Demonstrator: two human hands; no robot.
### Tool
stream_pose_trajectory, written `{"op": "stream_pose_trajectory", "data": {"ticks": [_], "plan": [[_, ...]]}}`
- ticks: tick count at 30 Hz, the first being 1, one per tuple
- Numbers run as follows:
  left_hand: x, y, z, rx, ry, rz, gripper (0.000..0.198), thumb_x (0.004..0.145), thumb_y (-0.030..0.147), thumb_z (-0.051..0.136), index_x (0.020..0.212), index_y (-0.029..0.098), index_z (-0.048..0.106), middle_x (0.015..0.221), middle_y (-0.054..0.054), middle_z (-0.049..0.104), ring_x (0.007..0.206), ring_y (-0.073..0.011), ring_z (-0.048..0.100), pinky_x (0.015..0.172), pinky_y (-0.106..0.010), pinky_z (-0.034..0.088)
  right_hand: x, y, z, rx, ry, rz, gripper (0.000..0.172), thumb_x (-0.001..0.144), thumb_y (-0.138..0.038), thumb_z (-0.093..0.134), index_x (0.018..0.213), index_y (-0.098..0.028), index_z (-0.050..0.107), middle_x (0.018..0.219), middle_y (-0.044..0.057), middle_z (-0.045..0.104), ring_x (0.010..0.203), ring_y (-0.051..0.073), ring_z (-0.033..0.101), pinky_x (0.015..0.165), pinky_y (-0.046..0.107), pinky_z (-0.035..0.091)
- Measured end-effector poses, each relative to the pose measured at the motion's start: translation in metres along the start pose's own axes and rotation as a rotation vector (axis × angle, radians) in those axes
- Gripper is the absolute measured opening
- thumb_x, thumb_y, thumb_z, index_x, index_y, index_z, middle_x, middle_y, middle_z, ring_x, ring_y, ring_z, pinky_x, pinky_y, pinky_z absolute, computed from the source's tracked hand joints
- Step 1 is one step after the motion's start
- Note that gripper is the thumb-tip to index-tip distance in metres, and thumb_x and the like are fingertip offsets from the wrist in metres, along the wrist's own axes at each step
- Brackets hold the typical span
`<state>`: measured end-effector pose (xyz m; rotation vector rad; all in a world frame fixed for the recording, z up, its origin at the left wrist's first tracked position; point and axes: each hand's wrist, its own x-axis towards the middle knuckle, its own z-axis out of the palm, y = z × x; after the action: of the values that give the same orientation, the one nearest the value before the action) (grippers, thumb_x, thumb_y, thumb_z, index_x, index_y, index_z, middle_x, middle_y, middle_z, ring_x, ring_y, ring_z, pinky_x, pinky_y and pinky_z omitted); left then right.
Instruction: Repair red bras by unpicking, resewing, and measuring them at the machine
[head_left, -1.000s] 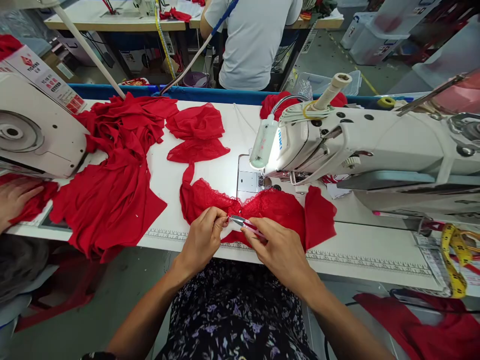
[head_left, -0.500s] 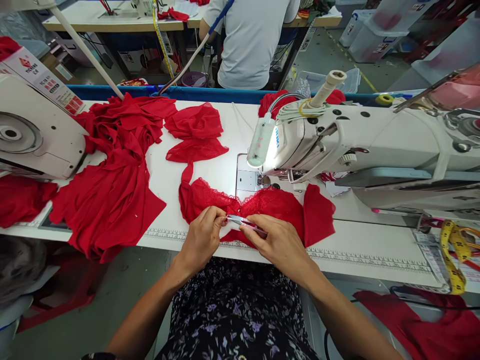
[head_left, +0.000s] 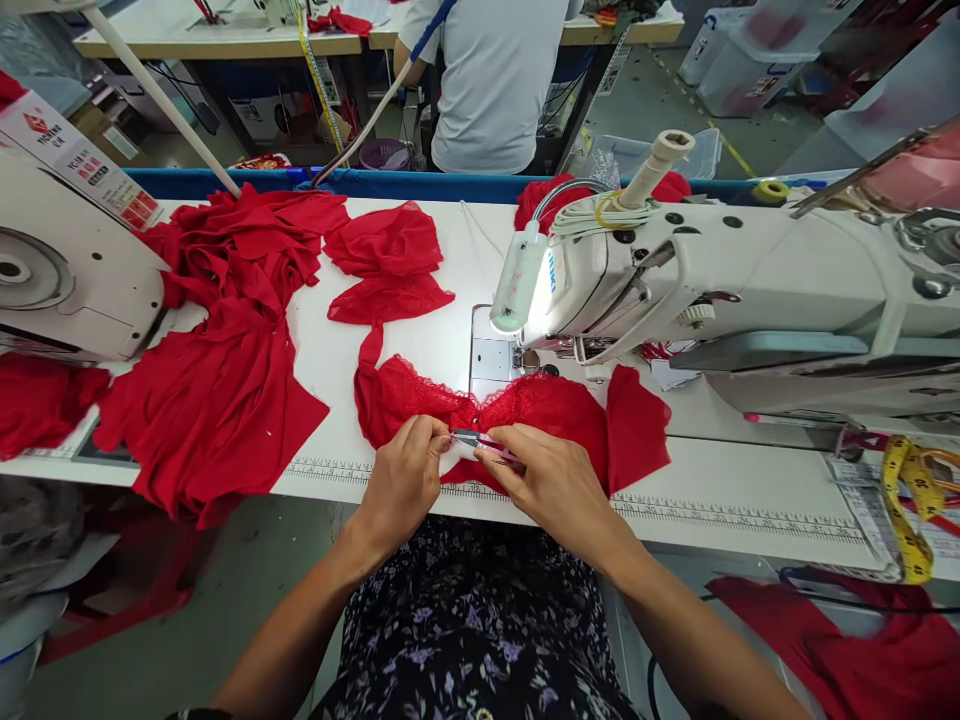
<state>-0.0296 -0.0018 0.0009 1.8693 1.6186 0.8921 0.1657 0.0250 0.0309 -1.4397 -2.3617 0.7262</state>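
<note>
A red lace garment piece (head_left: 555,405) lies on the white table (head_left: 735,490) in front of the sewing machine (head_left: 720,290). My left hand (head_left: 405,478) pinches the fabric's near edge at its middle. My right hand (head_left: 551,485) grips a small pair of thread snips (head_left: 480,441) with a pink handle. The metal tips point left and meet the fabric right by my left fingertips.
A pile of red fabric pieces (head_left: 225,330) covers the table's left half. Another sewing machine (head_left: 52,270) stands at far left. A yellow tape measure (head_left: 907,500) lies at right. A person in a white shirt (head_left: 491,80) sits at the table behind.
A co-worker's hand on the red cloth at far left has gone out of view. My hands and the snips stay at the fabric edge, barely shifted.
</note>
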Motion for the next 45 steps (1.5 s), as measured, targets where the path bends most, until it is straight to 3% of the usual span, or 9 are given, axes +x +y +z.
{"op": "stream_pose_trajectory", "data": {"ticks": [7, 12, 16, 19, 21, 24, 29, 36, 45], "plan": [[0.002, 0.001, 0.003, 0.014, 0.004, 0.011, 0.012, 0.101, 0.017, 0.045, 0.092, 0.02, 0.052, 0.087, 0.0, 0.061, 0.08, -0.014, 0.059, 0.073, -0.026, 0.045, 0.001, 0.001, 0.005, -0.013, 0.06, -0.061, 0.029, 0.101, -0.036, 0.048, 0.087, -0.019, 0.065, 0.073, 0.001, 0.062, 0.063, 0.012, 0.054, 0.057, 0.025, 0.033], [-0.008, 0.012, -0.019, 0.029, 0.007, 0.04, 0.014, 0.102, 0.017, 0.04, 0.093, 0.02, 0.049, 0.097, -0.003, 0.061, 0.091, -0.0159, 0.059, 0.078, -0.028, 0.044, -0.018, 0.016, -0.011, -0.099, 0.332, -0.07, 0.023, 0.101, -0.035, 0.05, 0.105, -0.019, 0.067, 0.084, 0.003, 0.07, 0.069, 0.012, 0.062, 0.061, 0.024, 0.041], [-0.032, 0.021, -0.066, -0.106, -0.443, 0.101, 0.013, 0.103, 0.02, 0.04, 0.096, 0.022, 0.051, 0.1, -0.002, 0.062, 0.094, -0.0152, 0.058, 0.084, -0.028, 0.045, -0.056, 0.067, -0.04, -0.365, 0.617, 0.211, 0.034, 0.097, -0.043, 0.056, 0.116, -0.017, 0.067, 0.091, 0.009, 0.073, 0.075, 0.019, 0.067, 0.065, 0.029, 0.046], [-0.045, 0.02, -0.084, -0.153, -0.709, 0.156, 0.008, 0.102, 0.028, 0.048, 0.102, 0.025, 0.055, 0.099, 0.001, 0.064, 0.093, -0.0138, 0.059, 0.085, -0.026, 0.047, -0.081, 0.117, -0.052, -0.619, 0.598, 0.433, 0.046, 0.095, -0.054, 0.052, 0.112, -0.016, 0.071, 0.085, 0.012, 0.074, 0.078, 0.027, 0.068, 0.054, 0.033, 0.039], [-0.048, 0.017, -0.079, -0.117, -0.656, 0.161, 0.007, 0.1, 0.03, 0.053, 0.104, 0.024, 0.056, 0.097, 0.001, 0.064, 0.09, -0.0131, 0.059, 0.082, -0.025, 0.047, -0.091, 0.143, -0.054, -0.698, 0.531, 0.486, 0.045, 0.094, -0.054, 0.053, 0.11, -0.016, 0.073, 0.085, 0.012, 0.074, 0.075, 0.028, 0.067, 0.049, 0.032, 0.033], [-0.048, 0.011, -0.054, 0.042, -0.346, 0.246, 0.011, 0.096, 0.026, 0.06, 0.105, 0.021, 0.057, 0.096, -0.001, 0.064, 0.087, -0.0144, 0.059, 0.079, -0.027, 0.048, -0.095, 0.157, -0.052, -0.781, 0.512, 0.431, 0.04, 0.09, -0.051, 0.061, 0.109, -0.017, 0.074, 0.093, 0.013, 0.074, 0.08, 0.03, 0.067, 0.048, 0.032, 0.033], [-0.049, 0.008, -0.008, 0.337, 0.055, 0.402, 0.029, 0.093, 0.018, 0.064, 0.121, 0.014, 0.058, 0.101, -0.009, 0.067, 0.092, -0.02, 0.06, 0.083, -0.035, 0.049, -0.082, 0.113, -0.044, -0.668, 0.732, 0.095, 0.024, 0.088, -0.025, 0.068, 0.11, -0.019, 0.072, 0.104, 0.011, 0.074, 0.09, 0.027, 0.066, 0.068, 0.036, 0.052], [-0.049, 0.011, 0.028, 0.509, 0.1, 0.518, 0.036, 0.094, 0.025, 0.064, 0.127, 0.011, 0.061, 0.121, -0.009, 0.07, 0.112, -0.0226, 0.061, 0.106, -0.04, 0.039, -0.044, 0.038, 0.0, -0.227, 0.241, -0.448, 0.032, 0.092, -0.008, 0.055, 0.12, -0.019, 0.066, 0.119, 0.008, 0.069, 0.113, 0.02, 0.061, 0.087, 0.031, 0.057], [-0.056, 0.009, 0.037, 0.562, 0.108, 0.437, 0.024, 0.093, 0.024, 0.064, 0.116, 0.019, 0.068, 0.125, -0.005, 0.07, 0.119, -0.026, 0.061, 0.123, -0.056, 0.013, -0.034, 0.037, 0.008, -0.267, 0.113, -0.329, 0.025, 0.098, -0.031, 0.056, 0.116, -0.017, 0.066, 0.118, 0.008, 0.071, 0.112, 0.021, 0.062, 0.076, 0.029, 0.059]]}}
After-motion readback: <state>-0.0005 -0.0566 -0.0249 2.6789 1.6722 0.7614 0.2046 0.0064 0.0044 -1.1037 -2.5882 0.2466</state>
